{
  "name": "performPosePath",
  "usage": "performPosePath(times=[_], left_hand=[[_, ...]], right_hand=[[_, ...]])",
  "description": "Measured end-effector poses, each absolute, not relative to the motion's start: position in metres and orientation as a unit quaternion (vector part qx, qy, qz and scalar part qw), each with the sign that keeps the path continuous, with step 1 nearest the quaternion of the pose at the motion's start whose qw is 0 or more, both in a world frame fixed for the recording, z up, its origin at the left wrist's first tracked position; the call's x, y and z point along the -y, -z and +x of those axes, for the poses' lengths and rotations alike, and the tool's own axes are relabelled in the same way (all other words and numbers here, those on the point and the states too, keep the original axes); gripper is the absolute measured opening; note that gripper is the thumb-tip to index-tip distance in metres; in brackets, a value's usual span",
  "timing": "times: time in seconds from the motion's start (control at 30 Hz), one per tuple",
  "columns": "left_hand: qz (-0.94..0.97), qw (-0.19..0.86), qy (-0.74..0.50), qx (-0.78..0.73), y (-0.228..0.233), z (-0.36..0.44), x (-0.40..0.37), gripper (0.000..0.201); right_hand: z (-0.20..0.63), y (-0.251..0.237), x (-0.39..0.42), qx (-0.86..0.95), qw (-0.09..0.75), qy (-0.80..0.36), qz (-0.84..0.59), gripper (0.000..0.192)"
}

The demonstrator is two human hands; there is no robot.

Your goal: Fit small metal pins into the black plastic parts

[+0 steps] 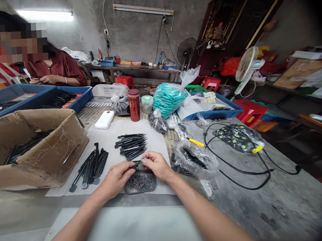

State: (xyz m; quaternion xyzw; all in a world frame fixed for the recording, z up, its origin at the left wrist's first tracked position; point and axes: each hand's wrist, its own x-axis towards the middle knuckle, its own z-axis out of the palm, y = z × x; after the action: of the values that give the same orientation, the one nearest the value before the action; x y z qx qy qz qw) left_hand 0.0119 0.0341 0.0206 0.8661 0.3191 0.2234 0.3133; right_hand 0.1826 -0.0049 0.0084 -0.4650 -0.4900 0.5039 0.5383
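pinching a small black part [138, 164] between left hand [117, 178] and right hand [156, 165], both clenched on it, just above a shallow tray of pins [141, 182]. lying beyond the fingers, black sticks [131, 146]; left of the left hand, more black pieces [91, 168] and a cardboard box [34, 146].

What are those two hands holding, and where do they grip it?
A thin black part, pinched between both hands: the left hand at its left end, the right hand at its right end, above a small tray of pins.
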Motion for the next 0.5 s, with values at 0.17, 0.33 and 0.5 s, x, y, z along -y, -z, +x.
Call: performPosePath(times=[0.17, 0.33, 0.5], left_hand=[[0.866, 0.313, -0.229, -0.317, -0.0211, 0.0123, -0.0334, 0.020], [0.863, 0.313, -0.241, -0.315, -0.0219, 0.0143, -0.0308, 0.020], [0.862, 0.310, -0.250, -0.315, -0.0191, 0.0140, -0.0311, 0.020]], right_hand=[[0.1831, -0.0061, 0.0051, 0.509, 0.532, -0.484, -0.473, 0.013], [0.1817, -0.0045, 0.0067, 0.532, 0.520, -0.444, -0.500, 0.013], [0.1812, -0.0037, 0.0067, 0.547, 0.511, -0.432, -0.503, 0.013]])
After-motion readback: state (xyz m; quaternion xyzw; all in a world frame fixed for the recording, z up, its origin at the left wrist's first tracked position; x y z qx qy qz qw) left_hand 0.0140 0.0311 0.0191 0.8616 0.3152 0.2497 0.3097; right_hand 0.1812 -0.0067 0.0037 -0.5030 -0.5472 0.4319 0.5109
